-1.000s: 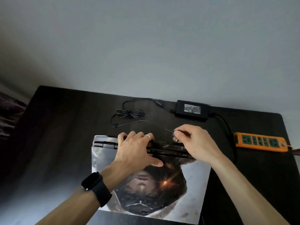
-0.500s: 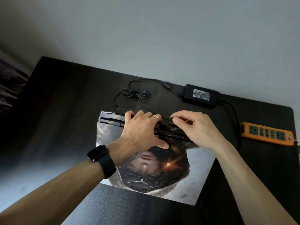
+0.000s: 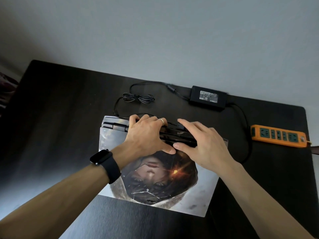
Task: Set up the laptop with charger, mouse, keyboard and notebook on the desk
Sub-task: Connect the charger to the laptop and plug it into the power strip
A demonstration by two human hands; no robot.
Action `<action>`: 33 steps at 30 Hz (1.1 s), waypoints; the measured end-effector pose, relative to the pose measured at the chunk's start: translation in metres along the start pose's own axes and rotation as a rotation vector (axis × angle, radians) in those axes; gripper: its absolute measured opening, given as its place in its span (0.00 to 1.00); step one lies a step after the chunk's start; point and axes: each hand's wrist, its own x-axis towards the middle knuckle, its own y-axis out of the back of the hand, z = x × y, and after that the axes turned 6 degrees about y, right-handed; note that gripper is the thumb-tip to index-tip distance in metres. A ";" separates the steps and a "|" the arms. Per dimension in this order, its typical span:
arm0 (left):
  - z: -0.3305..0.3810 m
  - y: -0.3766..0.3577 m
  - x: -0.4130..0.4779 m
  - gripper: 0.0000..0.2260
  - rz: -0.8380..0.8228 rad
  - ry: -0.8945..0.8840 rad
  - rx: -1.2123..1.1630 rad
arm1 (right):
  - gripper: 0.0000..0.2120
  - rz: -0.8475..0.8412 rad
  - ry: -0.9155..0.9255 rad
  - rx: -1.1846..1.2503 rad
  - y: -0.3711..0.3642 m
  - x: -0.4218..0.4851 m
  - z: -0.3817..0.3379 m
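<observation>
Dark desk (image 3: 60, 109): laptop (image 3: 198, 195), charger (image 3: 208, 98), power strip (image 3: 278, 137).

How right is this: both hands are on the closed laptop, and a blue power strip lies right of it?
The head view shows the power strip is orange, not blue. The left hand and right hand are on the closed laptop, the strip right of it.

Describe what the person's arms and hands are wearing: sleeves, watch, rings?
No sleeves in view on either arm. A black smartwatch sits on the left wrist: rounded-square dark face, black band. The left hand has a silver ring on one finger. The right hand wears nothing visible.
</observation>
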 end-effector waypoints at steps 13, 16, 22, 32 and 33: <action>-0.010 -0.032 0.069 0.36 -0.254 0.100 -0.038 | 0.34 -0.101 -0.211 0.169 -0.055 0.048 0.046; -0.012 -0.037 0.079 0.40 -0.288 0.126 -0.066 | 0.34 -0.084 -0.243 0.168 -0.068 0.054 0.052; -0.015 -0.045 0.085 0.39 -0.299 0.147 -0.107 | 0.32 0.034 -0.262 0.187 -0.082 0.051 0.053; -0.064 -0.016 0.097 0.12 -0.077 0.143 -0.044 | 0.37 0.420 -0.710 0.229 -0.107 -0.021 0.042; -0.070 -0.017 0.099 0.11 -0.130 0.168 -0.018 | 0.39 0.451 -0.760 0.284 -0.112 -0.028 0.036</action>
